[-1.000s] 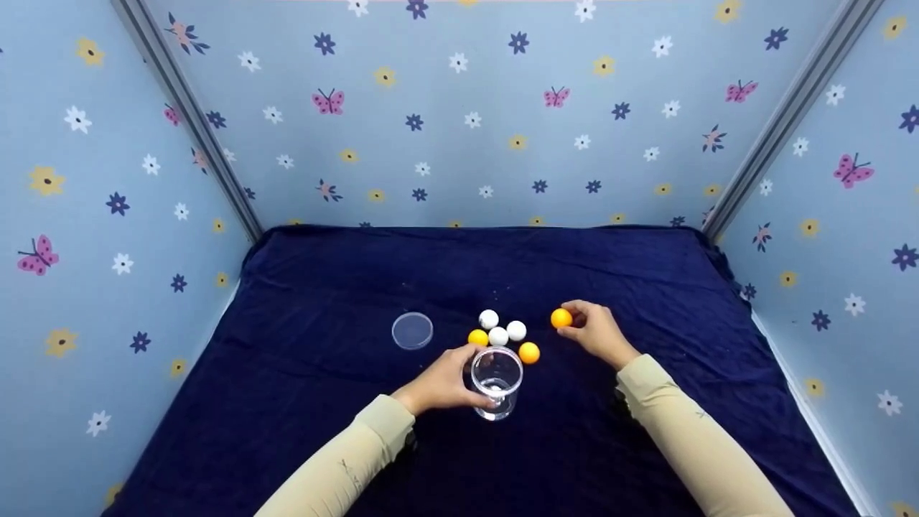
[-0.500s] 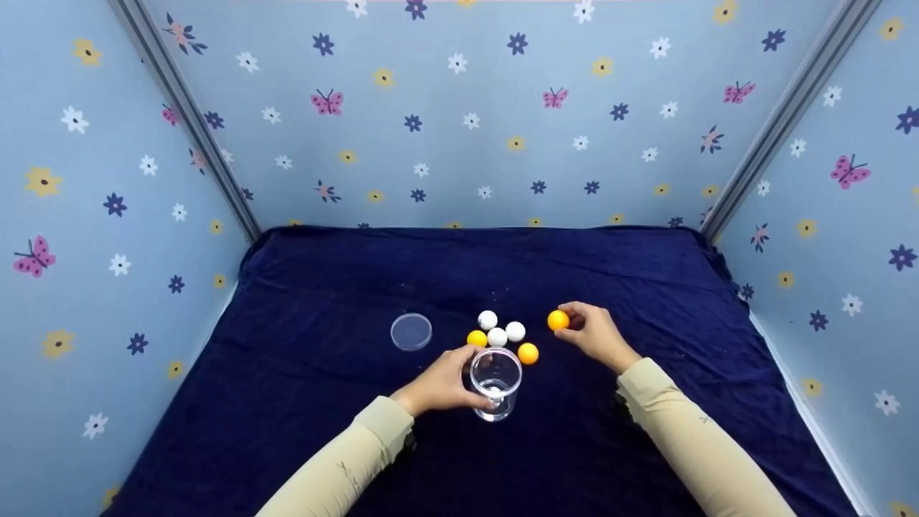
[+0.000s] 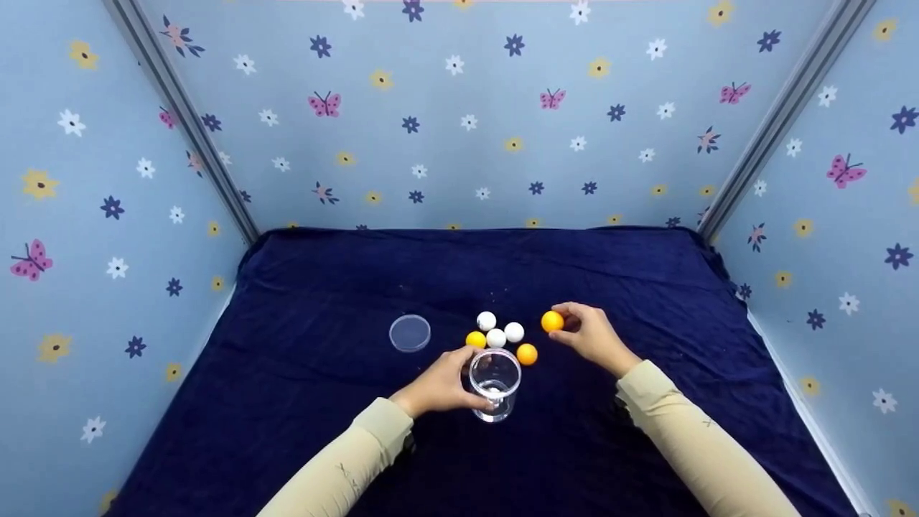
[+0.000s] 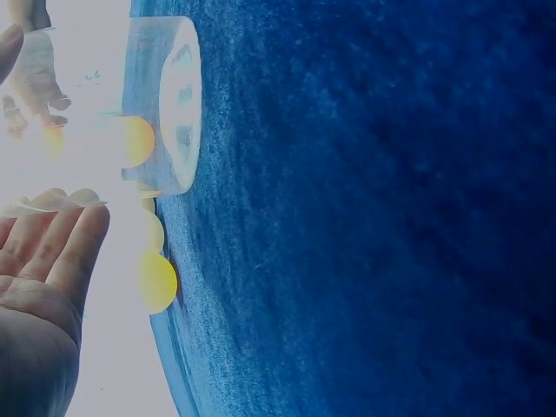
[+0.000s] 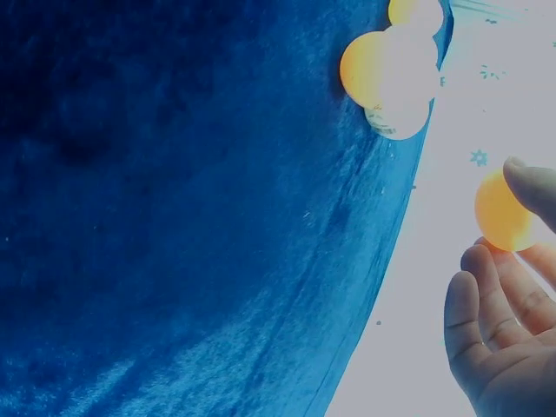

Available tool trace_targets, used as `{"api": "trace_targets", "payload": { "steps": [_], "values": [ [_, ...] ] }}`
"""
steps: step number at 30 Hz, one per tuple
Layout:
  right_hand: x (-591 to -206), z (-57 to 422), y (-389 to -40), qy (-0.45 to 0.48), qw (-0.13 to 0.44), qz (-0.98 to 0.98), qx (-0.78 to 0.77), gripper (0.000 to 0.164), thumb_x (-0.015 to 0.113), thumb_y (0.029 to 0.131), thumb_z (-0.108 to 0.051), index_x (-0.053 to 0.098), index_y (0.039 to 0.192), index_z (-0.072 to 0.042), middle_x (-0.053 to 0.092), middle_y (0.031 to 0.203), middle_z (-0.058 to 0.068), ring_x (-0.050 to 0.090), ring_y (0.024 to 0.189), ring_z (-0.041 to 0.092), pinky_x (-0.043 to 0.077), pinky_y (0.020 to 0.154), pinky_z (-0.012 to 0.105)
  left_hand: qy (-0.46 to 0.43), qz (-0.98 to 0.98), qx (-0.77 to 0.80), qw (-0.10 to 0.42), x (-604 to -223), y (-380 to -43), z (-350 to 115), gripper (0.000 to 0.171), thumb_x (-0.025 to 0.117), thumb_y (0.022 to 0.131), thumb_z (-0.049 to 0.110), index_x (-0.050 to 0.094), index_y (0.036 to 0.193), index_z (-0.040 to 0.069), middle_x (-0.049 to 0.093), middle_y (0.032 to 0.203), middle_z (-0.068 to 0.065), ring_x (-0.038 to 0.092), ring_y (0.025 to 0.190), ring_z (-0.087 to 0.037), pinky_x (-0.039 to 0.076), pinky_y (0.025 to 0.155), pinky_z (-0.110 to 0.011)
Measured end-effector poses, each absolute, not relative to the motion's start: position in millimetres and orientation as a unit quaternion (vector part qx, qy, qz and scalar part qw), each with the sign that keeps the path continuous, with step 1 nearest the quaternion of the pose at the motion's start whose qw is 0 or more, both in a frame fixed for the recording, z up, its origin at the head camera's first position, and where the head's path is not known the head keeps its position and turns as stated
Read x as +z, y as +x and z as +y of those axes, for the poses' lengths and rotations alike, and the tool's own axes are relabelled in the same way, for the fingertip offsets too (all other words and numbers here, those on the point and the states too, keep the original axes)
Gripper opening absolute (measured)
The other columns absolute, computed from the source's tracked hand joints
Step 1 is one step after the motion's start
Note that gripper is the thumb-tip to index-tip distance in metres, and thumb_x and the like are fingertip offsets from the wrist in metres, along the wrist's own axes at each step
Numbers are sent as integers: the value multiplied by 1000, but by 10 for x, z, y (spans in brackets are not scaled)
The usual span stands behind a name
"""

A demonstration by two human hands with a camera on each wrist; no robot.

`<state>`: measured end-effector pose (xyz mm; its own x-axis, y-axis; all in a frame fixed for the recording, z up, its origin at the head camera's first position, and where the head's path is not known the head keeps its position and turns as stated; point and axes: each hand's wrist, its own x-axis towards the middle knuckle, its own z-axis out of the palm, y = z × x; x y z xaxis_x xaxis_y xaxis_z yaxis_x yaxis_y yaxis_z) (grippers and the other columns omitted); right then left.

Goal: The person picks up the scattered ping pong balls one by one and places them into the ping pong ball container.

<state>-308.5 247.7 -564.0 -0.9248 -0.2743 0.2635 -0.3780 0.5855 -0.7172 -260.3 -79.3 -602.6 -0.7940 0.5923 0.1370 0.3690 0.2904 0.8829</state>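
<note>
My left hand (image 3: 441,382) grips a clear plastic jar (image 3: 495,388) by its side, thumb in front and fingers behind; the jar's mouth is uncovered. In the left wrist view the same jar (image 4: 165,104) shows its base to the right. My right hand (image 3: 592,334) pinches an orange ping-pong ball (image 3: 552,321) between thumb and fingertips, right of the other balls. That ball (image 5: 504,213) also shows in the right wrist view. Just behind the jar lie several more balls: white ones (image 3: 514,332), a yellow-orange one (image 3: 475,340) and an orange one (image 3: 527,354).
A round clear lid (image 3: 410,333) lies flat to the left of the balls. A dark blue cloth (image 3: 330,287) covers the table. Patterned blue walls (image 3: 459,143) enclose the back and both sides.
The right hand has moved slightly left with the orange ball, nearer to the group of balls. The left hand and the jar have stayed in place.
</note>
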Motion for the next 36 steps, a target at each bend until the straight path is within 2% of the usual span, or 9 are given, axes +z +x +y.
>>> {"api": "trace_targets", "payload": {
  "steps": [5,10,14,22,28,36],
  "values": [
    [-5592,2437,-3040,196,62,-883,421,45,88,86,3,71,127,13,78,114,26,77,91,43,64,86,60,302,793,517,109,-6025,-2596,-792,80,104,71,23,64,136,-2,77,127,-17,76,116,-33,60,104,-34],
    [-5562,2409,-3009,203,65,-882,420,45,88,85,3,71,126,13,78,114,26,76,91,45,65,83,58,300,798,512,107,-6018,-2595,-789,79,104,70,24,65,135,0,78,126,-12,76,114,-27,59,103,-29],
    [-5539,2388,-2981,211,70,-883,413,45,89,85,2,72,126,12,79,112,24,75,89,43,65,80,56,299,795,516,111,-6017,-2595,-789,79,104,71,22,64,136,-1,78,127,-15,76,116,-30,59,104,-31],
    [-5469,2323,-2910,228,65,-878,415,45,89,86,1,72,126,11,79,111,23,76,91,42,66,80,54,298,789,524,117,-6023,-2592,-788,79,103,71,19,63,136,-3,77,128,-18,76,117,-34,60,106,-46],
    [-5422,2256,-2854,249,66,-871,419,43,88,86,1,72,126,10,78,110,22,76,90,40,65,79,60,298,793,519,113,-6031,-2594,-786,79,104,71,21,64,135,-2,77,127,-17,76,116,-33,61,105,-40],
    [-5385,2178,-2793,272,77,-867,411,42,90,86,-3,75,124,6,79,108,17,74,88,39,65,74,43,300,795,515,108,-6027,-2606,-790,79,104,71,22,64,134,-2,77,127,-17,75,116,-34,60,105,-38]
  ]
}}
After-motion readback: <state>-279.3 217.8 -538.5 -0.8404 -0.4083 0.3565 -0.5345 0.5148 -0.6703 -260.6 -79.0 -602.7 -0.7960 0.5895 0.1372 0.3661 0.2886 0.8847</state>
